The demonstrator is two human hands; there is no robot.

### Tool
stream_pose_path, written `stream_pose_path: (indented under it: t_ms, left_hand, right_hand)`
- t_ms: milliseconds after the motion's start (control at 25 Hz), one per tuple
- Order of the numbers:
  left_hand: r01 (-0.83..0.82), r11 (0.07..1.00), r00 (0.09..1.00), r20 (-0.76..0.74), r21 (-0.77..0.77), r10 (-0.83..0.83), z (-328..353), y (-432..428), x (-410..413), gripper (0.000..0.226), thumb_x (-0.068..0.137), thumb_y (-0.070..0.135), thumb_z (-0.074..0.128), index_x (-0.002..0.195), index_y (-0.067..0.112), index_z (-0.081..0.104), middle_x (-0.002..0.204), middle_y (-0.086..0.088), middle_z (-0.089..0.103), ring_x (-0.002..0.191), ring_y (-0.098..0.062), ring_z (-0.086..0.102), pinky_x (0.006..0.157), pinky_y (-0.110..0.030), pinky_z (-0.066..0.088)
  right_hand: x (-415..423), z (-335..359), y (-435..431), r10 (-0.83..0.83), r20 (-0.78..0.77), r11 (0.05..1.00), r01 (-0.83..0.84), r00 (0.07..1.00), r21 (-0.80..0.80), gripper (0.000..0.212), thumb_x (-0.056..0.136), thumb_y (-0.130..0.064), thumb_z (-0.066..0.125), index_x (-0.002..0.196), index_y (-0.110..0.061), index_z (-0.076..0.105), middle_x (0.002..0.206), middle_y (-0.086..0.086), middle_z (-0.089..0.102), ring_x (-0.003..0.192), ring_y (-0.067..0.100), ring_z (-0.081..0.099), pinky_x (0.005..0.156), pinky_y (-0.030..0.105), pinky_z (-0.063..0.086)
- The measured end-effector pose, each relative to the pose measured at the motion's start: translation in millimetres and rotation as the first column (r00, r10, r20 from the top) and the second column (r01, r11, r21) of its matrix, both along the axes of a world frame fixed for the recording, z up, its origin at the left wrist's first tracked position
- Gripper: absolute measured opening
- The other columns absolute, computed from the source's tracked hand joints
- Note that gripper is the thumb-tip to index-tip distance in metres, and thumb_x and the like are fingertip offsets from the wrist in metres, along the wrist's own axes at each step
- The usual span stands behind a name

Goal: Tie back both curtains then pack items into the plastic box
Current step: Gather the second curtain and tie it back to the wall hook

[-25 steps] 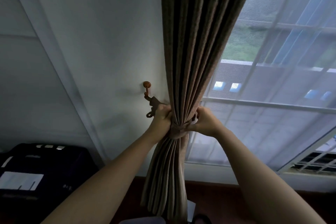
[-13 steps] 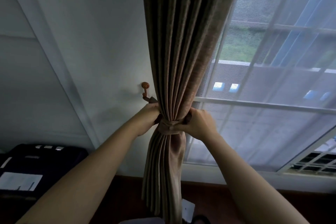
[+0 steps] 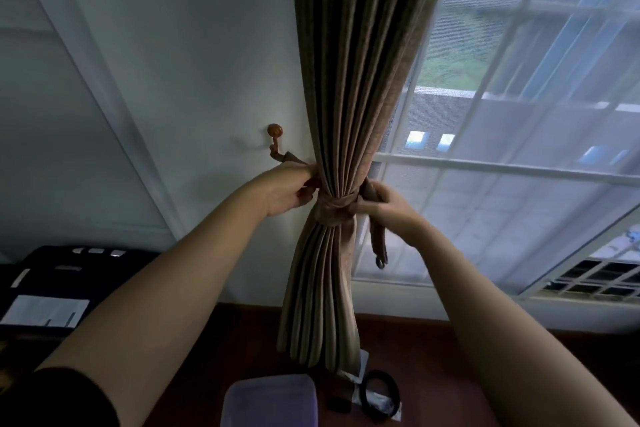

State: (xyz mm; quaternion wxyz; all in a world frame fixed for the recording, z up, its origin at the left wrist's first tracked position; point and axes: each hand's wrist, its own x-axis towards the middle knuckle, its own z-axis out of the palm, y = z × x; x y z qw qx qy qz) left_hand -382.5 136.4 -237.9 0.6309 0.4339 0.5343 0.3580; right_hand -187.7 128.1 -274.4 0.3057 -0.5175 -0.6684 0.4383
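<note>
Step in hand: tying back a curtain [image 3: 349, 114]. Packing looks not started. The plastic box [image 3: 270, 402] sits low in view on a dark reddish surface, with loose items beside it. Only one curtain is in view, so cannot tell whether the other is done.

The tieback [image 3: 337, 209] is wrapped round the curtain at mid height, cinching the pleats into a tight waist. The left hand [image 3: 287, 192] has its fingers curled round the tieback's left end, just beside the curtain, where the strap runs up to the wall hook [image 3: 275, 144]. The right hand [image 3: 386, 210] pinches the tieback on the curtain's right side. The free end [image 3: 379, 246] hangs below it, with what looks like a small ring at the tip.

Next move, likely: carry the free end round to the wall hook and slip the ring over it, keeping the band tight so the pleats don't spill. How the left end attaches to the hook is too small to tell.

Curtain: brown-taupe, heavy, with deep vertical pleats that flare again below the band. It hangs between the white wall and the window [image 3: 519, 184]. Beside the box are a black coiled cable [image 3: 379, 395] in a clear bag and a small black item [image 3: 337, 404].
</note>
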Motion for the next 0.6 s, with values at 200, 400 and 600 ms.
stream_pose_path:
  t_ms: [200,400,600]
  left_hand:
    - [0.049,0.992,0.999,0.001,-0.120,-0.049,9,7,2,0.018,0.091,0.017,0.055,0.074,0.016,0.056,0.069,0.001,0.054,0.061,-0.007,0.047,0.058,-0.016,0.040]
    - [0.090,0.991,0.990,-0.101,-0.102,-0.100,12,11,3,0.016,0.091,0.012,0.053,0.077,0.014,0.059,0.067,0.001,0.056,0.055,-0.007,0.049,0.045,-0.015,0.042]
    - [0.105,0.993,0.926,-0.357,-0.062,-0.120,28,21,-3,0.012,0.090,0.004,0.051,0.094,0.006,0.063,0.072,-0.004,0.059,0.056,-0.008,0.053,0.044,-0.015,0.044]
  right_hand:
    - [4,20,19,-0.083,-0.100,0.990,0.071,0.992,-0.118,0.026,0.098,-0.016,0.041,0.098,-0.004,0.064,0.091,0.008,0.055,0.083,0.017,0.047,0.075,0.024,0.042]
    - [8,20,38,-0.092,0.264,0.993,0.071,0.960,0.089,0.010,0.081,-0.024,0.059,0.083,-0.031,0.065,0.077,-0.007,0.063,0.080,0.017,0.061,0.076,0.035,0.054]
    - [4,32,54,-0.110,0.703,0.966,-0.090,0.703,0.241,0.017,0.080,-0.037,0.062,0.094,-0.027,0.066,0.094,-0.001,0.068,0.095,0.025,0.060,0.089,0.041,0.044]
